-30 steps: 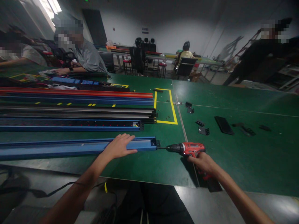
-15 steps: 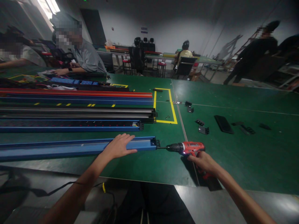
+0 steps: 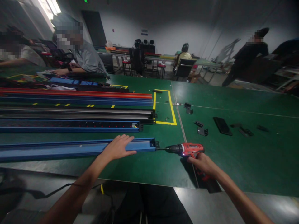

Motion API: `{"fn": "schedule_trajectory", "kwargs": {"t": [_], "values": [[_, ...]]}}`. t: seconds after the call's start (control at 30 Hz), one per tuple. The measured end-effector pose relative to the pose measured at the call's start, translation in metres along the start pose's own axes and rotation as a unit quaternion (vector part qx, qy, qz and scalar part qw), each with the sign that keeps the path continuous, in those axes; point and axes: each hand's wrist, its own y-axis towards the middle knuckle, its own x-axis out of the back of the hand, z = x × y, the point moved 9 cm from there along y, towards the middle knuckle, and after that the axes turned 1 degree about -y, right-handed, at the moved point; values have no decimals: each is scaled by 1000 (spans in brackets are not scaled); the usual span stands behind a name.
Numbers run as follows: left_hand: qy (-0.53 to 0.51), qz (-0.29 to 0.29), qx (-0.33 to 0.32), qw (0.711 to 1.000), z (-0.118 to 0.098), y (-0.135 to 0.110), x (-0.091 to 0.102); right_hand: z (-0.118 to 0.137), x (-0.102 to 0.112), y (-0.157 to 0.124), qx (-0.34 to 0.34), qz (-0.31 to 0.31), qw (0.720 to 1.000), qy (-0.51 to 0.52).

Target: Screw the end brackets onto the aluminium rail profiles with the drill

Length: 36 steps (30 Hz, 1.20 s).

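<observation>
My right hand [image 3: 202,162] is wrapped around the handle of a red and black cordless drill [image 3: 192,148], whose small light glows. The drill lies level, its long thin bit [image 3: 161,149] pointing left and reaching the dark end cap [image 3: 157,145] of a long blue metal channel [image 3: 77,148]. Whether the tip sits in a screw is too small to tell. Across the channel, near its right end, lies my left hand [image 3: 119,147], gripping it with fingers over the far edge and thumb along the near side.
Behind the channel lie more long profiles in blue [image 3: 70,129], black [image 3: 77,115] and red [image 3: 93,92]. Small black brackets [image 3: 202,130] and a dark phone-like slab [image 3: 222,125] are to the right on the green table [image 3: 245,165]. A co-worker in a grey sleeve [image 3: 90,60] sits across at left.
Both hands, the drill and the channel keep their places relative to each other. The view shifts very slightly. The standing person at far right has leaned or moved a little left.
</observation>
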Motion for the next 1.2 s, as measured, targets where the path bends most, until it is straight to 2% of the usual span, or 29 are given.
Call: {"fn": "schedule_trajectory", "kwargs": {"t": [0.13,0.33,0.67,1.2], "values": [[-5,2,5,1000,0,0,1,-1,1,3,18,-7,1000,2],[-4,4,-6,1000,-1,0,1,-7,-1,8,0,-5,1000,7],[-18,-15,-6,1000,0,-1,2,-3,-1,3,-4,5,1000,14],[-4,3,-1,1000,0,-1,2,1,0,1,1,-1,1000,4]]}}
